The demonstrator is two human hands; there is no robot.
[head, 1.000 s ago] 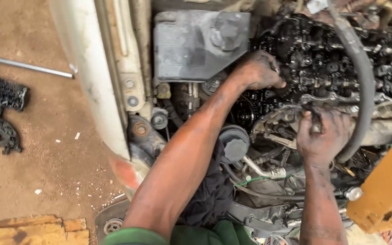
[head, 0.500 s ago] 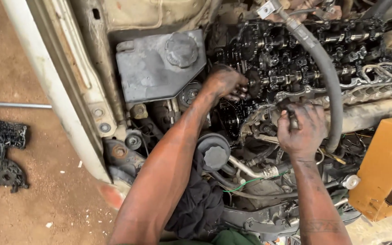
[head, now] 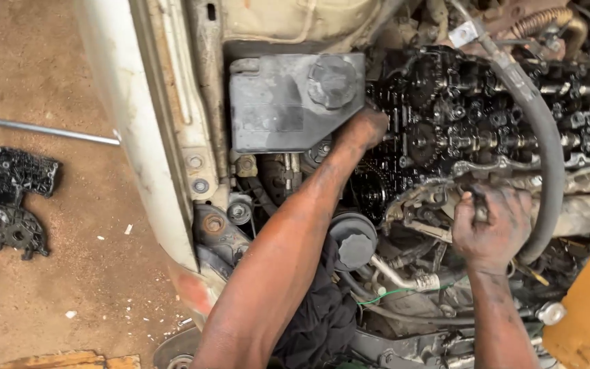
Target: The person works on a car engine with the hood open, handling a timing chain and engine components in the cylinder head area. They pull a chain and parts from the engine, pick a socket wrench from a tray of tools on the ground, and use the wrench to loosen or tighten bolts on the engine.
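Observation:
I look down into an open car engine bay with the oily cylinder head (head: 486, 116) uncovered. My left hand (head: 363, 130) reaches down beside the grey reservoir tank (head: 288, 102), its fingers out of sight among the timing chain (head: 373, 188) parts, so what it grips is hidden. My right hand (head: 489, 225) is closed in a fist around a part at the engine's front edge, next to the thick black hose (head: 541, 157).
A round black cap (head: 354, 239) and a dark rag (head: 315, 314) lie under my left forearm. On the dirt ground to the left are a black engine cover (head: 11, 198) and a metal rod (head: 42, 130). A yellow object (head: 588, 307) sits at the lower right.
The view has shifted, so the engine sits lower and further right in frame. My left hand has sunk deeper beside the tank. My right hand stays clenched at the engine's front edge.

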